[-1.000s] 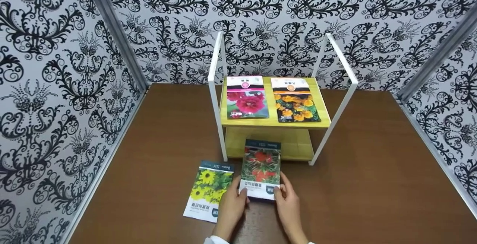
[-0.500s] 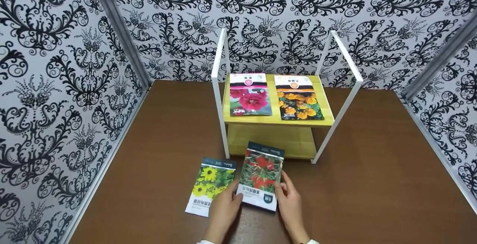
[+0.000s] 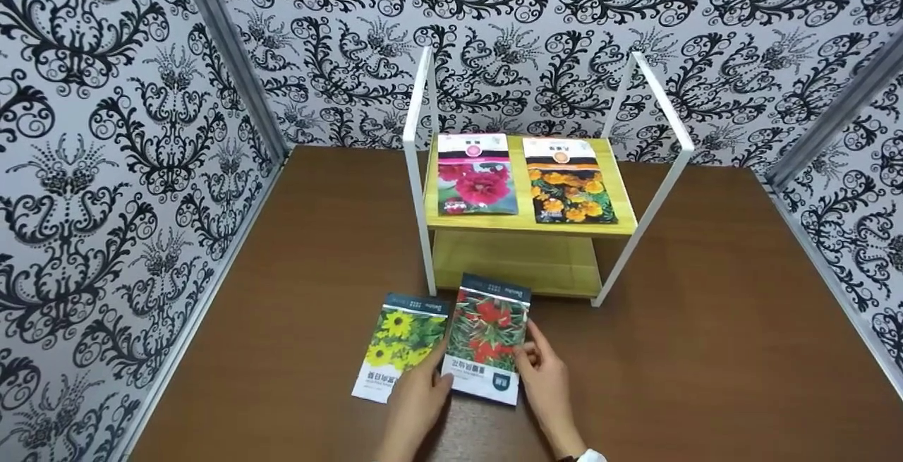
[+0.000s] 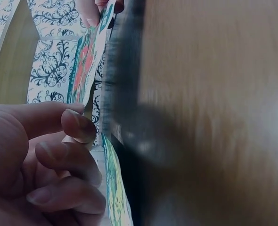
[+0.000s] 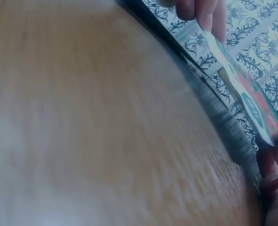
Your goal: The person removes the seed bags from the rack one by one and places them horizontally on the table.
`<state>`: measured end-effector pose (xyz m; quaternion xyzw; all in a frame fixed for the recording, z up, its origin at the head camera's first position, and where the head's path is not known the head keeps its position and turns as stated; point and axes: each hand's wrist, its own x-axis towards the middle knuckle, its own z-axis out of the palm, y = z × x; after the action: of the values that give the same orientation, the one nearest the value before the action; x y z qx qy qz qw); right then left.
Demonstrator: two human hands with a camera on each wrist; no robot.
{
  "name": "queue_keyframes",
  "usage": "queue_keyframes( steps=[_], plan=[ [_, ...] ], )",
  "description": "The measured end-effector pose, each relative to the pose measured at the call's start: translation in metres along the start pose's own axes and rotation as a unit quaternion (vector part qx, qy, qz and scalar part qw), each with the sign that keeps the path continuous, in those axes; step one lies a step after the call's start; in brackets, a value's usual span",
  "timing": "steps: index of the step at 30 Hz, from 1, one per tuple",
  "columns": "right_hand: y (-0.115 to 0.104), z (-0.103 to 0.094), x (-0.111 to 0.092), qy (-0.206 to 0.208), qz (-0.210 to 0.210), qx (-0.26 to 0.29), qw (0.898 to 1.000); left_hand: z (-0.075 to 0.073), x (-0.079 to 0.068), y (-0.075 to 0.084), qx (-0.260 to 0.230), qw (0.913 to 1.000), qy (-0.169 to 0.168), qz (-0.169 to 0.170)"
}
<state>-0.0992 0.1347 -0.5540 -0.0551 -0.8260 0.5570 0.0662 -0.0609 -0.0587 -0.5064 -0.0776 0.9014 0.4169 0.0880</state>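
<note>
A seed packet with red flowers (image 3: 487, 331) is held low over the table, just in front of the rack. At its right edge my right hand (image 3: 547, 384) pinches it between thumb and fingers. My left hand (image 3: 417, 395) holds its lower left edge, and in the left wrist view the curled fingers (image 4: 66, 155) lie close by it. Under and beside the left hand, a packet with yellow flowers (image 3: 398, 345) lies on the table, its lower right part hidden. The right wrist view shows the red-flower packet (image 5: 252, 101) edge-on between both hands.
Behind the packets stands a two-tier rack with white side frames (image 3: 421, 215) and a yellow wooden lower shelf (image 3: 515, 264). A pink-flower packet (image 3: 480, 183) and an orange-flower packet (image 3: 571, 190) lie on its upper shelf. Patterned walls enclose the brown table (image 3: 317, 236).
The red-flower packet has drawn back from the lower shelf toward me and slightly left, tilting and then straightening somewhat. Both hands moved with it. The view has shifted a little.
</note>
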Motion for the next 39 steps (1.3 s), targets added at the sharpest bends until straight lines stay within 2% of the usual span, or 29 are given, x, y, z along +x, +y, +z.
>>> queue_keyframes(
  steps=[5, 10, 16, 19, 24, 27, 33, 39],
  plan=[
    [-0.001, 0.001, 0.001, -0.001, -0.004, -0.016, 1.0, 0.0, -0.001, -0.004, -0.004, 1.0, -0.005, 0.007],
    [-0.001, 0.002, 0.001, -0.002, 0.0, -0.04, 0.999, 0.001, 0.0, -0.007, -0.005, 0.9999, -0.016, 0.0],
    [-0.003, 0.001, 0.002, -0.006, 0.008, -0.057, 0.998, 0.003, 0.0, -0.008, 0.012, 0.9999, -0.004, 0.001],
    [-0.003, 0.001, 0.001, -0.003, 0.011, -0.064, 0.998, 0.005, 0.001, -0.009, 0.019, 0.9998, -0.005, -0.011],
    [-0.004, 0.001, -0.001, 0.004, 0.013, -0.064, 0.998, 0.007, 0.003, -0.009, 0.011, 0.999, -0.025, -0.034],
    [-0.005, 0.001, -0.001, 0.003, 0.012, -0.069, 0.998, 0.008, 0.003, -0.011, 0.003, 0.9992, -0.029, -0.029],
    [-0.007, 0.0, 0.0, -0.007, 0.003, -0.083, 0.997, 0.01, 0.003, -0.012, -0.006, 0.9999, -0.01, -0.009],
    [-0.006, 0.001, -0.001, -0.009, 0.0, -0.097, 0.995, 0.011, 0.004, -0.014, -0.011, 0.9998, -0.012, -0.014]
  ],
)
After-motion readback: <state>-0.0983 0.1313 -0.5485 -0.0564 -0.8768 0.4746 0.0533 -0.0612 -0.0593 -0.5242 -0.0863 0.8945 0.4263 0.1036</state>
